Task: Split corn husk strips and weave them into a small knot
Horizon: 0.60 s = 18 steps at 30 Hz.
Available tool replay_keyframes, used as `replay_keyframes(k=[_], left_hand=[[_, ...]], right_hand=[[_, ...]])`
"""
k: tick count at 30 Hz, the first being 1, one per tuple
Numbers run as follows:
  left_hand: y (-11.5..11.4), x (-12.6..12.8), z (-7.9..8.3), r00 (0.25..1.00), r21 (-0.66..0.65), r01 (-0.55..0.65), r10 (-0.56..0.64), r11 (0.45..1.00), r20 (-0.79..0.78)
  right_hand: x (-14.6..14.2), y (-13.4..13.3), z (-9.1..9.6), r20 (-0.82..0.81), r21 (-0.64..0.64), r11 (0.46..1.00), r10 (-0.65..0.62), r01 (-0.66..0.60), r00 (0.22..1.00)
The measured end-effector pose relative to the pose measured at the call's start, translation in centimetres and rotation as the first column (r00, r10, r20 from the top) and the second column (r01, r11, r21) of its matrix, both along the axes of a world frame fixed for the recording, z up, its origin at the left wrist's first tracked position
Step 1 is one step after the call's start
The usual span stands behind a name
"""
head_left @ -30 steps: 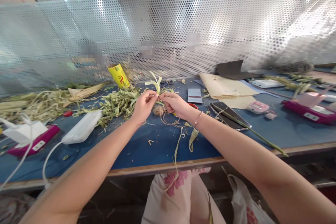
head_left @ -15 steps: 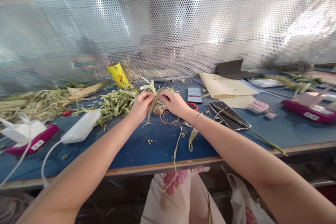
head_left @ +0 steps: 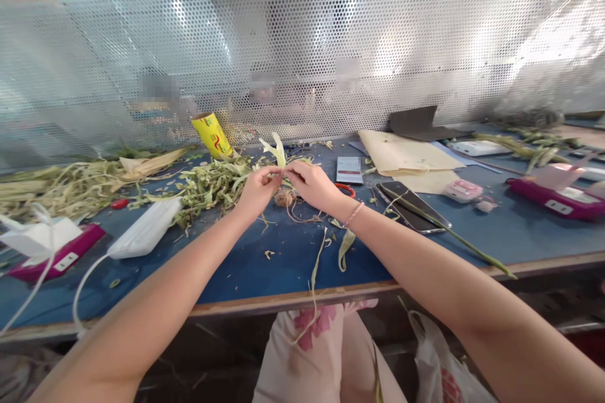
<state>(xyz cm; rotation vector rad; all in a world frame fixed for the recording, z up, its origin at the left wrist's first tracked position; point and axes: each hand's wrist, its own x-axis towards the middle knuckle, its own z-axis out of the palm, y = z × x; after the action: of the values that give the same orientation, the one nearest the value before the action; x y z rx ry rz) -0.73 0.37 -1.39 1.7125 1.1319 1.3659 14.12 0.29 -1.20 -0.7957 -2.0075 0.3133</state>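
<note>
Our left hand (head_left: 258, 192) and right hand (head_left: 311, 184) pinch the leaf (head_left: 278, 152) together (twine (head_left: 283, 198) lies on the near side).

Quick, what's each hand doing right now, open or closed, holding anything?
Left hand: closed, pinching the pale leaf strips.
Right hand: fingers closed beside the left fingertips; what they grip is hidden.
</note>
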Motion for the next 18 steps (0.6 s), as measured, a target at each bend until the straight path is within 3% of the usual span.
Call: replay_keyframes(k=[11, 15, 18], left_hand=[[-0.5, -0.1, 0.4, 0.984, 0.067, -0.054, 0.065, 0.996, -0.164], [-0.4, -0.1, 0.2, 0.986, 0.034, -0.078, 0.082, 0.996, -0.145], [-0.2, -0.1, 0.1, 0.994, -0.001, -0.074, 0.074, 0.997, -0.083]], right_hand=[[0.1, -0.2, 0.2, -0.122, -0.07, 0.998, -0.01, 0.001, 0.993], [0.3, 0.7, -0.2, -0.168, -0.039, 0.995, -0.1, 0.094, 0.981], [0.5, 1.1, -0.3, -0.188, 0.1, 0.966, -0.217, 0.239, 0.958]])
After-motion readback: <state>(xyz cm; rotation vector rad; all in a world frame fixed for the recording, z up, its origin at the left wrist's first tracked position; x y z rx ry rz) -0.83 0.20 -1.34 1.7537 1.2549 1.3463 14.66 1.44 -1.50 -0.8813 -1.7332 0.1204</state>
